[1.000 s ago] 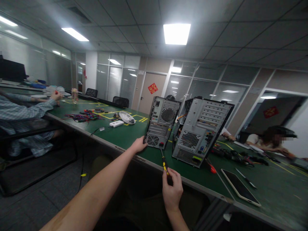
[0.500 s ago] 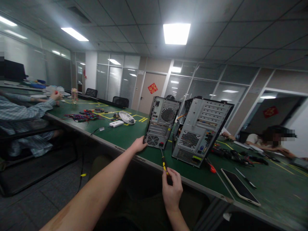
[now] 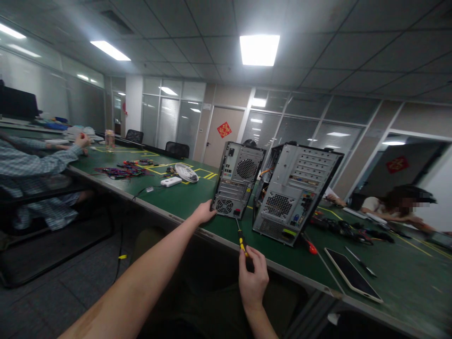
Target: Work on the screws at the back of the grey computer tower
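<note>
My right hand (image 3: 253, 274) pinches the end of a black-and-yellow screwdriver (image 3: 242, 239). The tool's shaft points up, its tip at the bottom edge of the smaller computer case (image 3: 235, 181), just under the red switch. My left hand (image 3: 204, 213) grips that case's lower left corner; some of its fingers are hidden behind the side. The case stands upright with its back panel of vents and ports facing me. To its right stands a larger computer case (image 3: 294, 188), its ports also turned toward me.
On the green table (image 3: 183, 202) lie a bundle of coloured wires (image 3: 122, 170), a white power strip (image 3: 171, 181), a white round fan-like part (image 3: 186, 173), black cables (image 3: 348, 228), a red-handled tool (image 3: 311, 247) and a phone (image 3: 353, 275). One person sits left, another right.
</note>
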### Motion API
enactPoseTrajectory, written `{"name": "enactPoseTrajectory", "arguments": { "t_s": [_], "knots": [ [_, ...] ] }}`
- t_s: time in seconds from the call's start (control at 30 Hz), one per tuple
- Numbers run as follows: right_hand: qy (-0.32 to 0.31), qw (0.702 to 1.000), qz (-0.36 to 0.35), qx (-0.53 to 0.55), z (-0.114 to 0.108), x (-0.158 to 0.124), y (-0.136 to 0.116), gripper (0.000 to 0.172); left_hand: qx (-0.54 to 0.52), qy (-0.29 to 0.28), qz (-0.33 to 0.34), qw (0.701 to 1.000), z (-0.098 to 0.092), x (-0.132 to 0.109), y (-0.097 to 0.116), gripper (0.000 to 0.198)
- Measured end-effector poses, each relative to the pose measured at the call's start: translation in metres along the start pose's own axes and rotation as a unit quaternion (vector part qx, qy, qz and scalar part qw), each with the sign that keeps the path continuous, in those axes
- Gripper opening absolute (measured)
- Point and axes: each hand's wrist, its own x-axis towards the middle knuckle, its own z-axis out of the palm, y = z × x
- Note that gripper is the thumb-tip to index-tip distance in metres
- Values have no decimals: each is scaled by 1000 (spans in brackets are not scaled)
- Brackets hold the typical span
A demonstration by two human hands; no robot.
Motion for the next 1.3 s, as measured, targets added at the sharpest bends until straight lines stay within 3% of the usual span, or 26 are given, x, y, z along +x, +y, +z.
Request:
{"name": "enactPoseTrajectory", "arguments": {
  "t_s": [0.4,0.93,1.3],
  "knots": [
    [-1,1000,-14,1,-1,1,-2,17,6,1,1,1000,1,1,-3,54],
    [-29,998,48,38,0,-2,3,24,8,3,-1,1000,2,2,-3,55],
    [-44,999,2,19,0,1,1,22,6,6,5,1000,2,2,-3,56]
  ]
}}
